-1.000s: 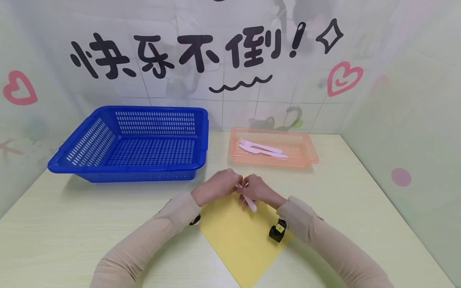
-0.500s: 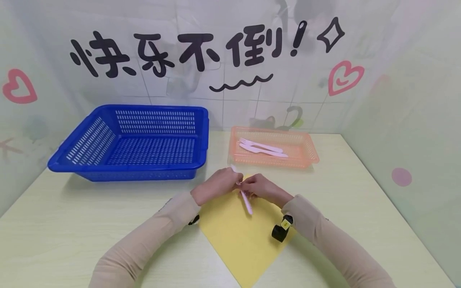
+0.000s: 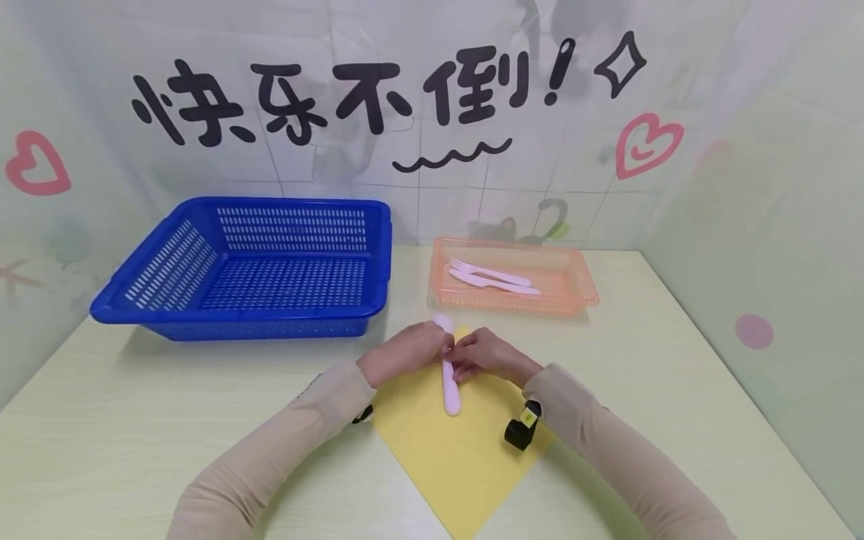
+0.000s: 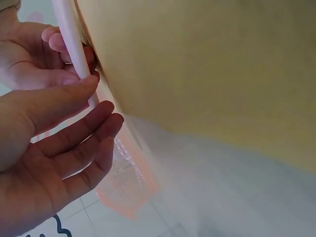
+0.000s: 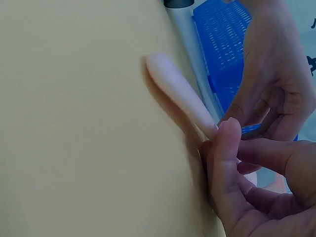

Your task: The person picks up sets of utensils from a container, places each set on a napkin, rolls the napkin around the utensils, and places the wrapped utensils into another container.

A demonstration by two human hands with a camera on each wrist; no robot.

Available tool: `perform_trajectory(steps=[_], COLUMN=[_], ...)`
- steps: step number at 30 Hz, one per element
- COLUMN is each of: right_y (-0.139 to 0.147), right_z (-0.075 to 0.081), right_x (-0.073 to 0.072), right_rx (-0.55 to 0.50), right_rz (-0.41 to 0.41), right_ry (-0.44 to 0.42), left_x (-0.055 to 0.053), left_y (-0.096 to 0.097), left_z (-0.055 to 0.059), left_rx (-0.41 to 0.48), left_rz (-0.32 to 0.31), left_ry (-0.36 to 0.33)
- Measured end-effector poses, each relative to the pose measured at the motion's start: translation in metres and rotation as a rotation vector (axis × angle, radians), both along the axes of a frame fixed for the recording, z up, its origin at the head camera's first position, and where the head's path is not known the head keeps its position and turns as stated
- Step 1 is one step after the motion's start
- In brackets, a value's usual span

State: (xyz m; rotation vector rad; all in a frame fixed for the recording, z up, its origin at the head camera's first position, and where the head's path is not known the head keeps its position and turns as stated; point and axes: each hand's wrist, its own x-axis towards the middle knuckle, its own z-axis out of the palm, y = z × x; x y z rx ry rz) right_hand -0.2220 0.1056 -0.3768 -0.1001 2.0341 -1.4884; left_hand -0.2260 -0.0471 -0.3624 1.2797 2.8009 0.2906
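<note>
A pink plastic spoon (image 3: 451, 390) stretches over the far corner of a yellow sheet (image 3: 459, 465), its rounded far end poking out beyond the hands. My left hand (image 3: 413, 346) pinches it near the middle; in the left wrist view the thumb (image 4: 81, 91) presses on it while the other fingers curve loosely beside. Close against it, my right hand (image 3: 491, 352) also pinches the spoon between thumb and fingers. The right wrist view shows the spoon's handle (image 5: 175, 86) slanting over the yellow surface. Fingers partly cover its middle.
A large blue basket (image 3: 236, 319) stands at the back left. At the back right, a shallow orange basket (image 3: 574, 300) holds a pink fork (image 3: 496, 275) and a pink knife (image 3: 502, 286). A printed sheet (image 3: 418, 202) hangs behind the table (image 3: 135, 435).
The spoon's near end has swung left and toward me, so it now points more nearly straight at me. My right hand has shifted slightly; the left stays almost in place.
</note>
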Motion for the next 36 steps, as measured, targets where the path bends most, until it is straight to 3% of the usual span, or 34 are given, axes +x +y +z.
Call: perform_trajectory(steps=[10,23,36], right_y=[-0.002,-0.002,-0.002], right_z=[-0.003,0.002,0.003], right_x=[-0.001,-0.001,0.001], right_rx=[0.082,0.183,0.221], right_rz=[0.017,0.102,0.113], right_ry=[0.034,0.098,0.117], left_x=[0.004,0.007,0.008], left_y=[0.001,0.002,0.004], left_z=[0.002,0.009,0.013], left_rx=[-0.090,-0.107,-0.124], left_rz=[-0.026,0.079,0.090], left_ry=[0.009,-0.184,-0.209])
